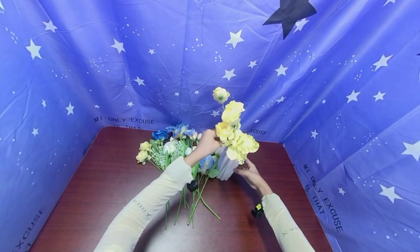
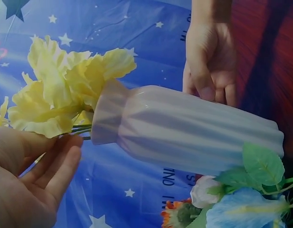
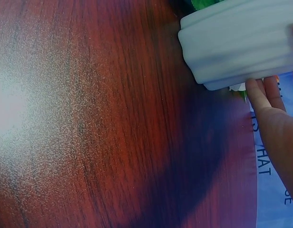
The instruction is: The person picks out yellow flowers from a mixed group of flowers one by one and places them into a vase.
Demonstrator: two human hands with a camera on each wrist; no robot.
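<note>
A pale ribbed vase [image 1: 226, 166] stands on the table with yellow flowers [image 1: 232, 111] rising from its mouth. At that mouth, my left hand [image 1: 208, 142] pinches the thin green stems [image 2: 82, 129] just under the lowest blooms. The left wrist view shows the left fingers [image 2: 65, 164] close to the vase rim, the thumb partly behind petals. My right hand [image 1: 251, 173] holds the vase's right side low down, its thumb toward me and the other fingers partly hidden behind. In the right wrist view, fingertips [image 3: 256, 90] meet the lower wall of the vase.
Left of the vase lies a loose pile of flowers: blue blooms [image 1: 180, 130], white tulips [image 1: 169, 148] and small yellow roses [image 1: 143, 156]. Their green stems [image 1: 193, 208] point toward me on the dark red wooden table [image 1: 98, 193]. A blue starry cloth [image 1: 183, 62] surrounds the table's back and sides.
</note>
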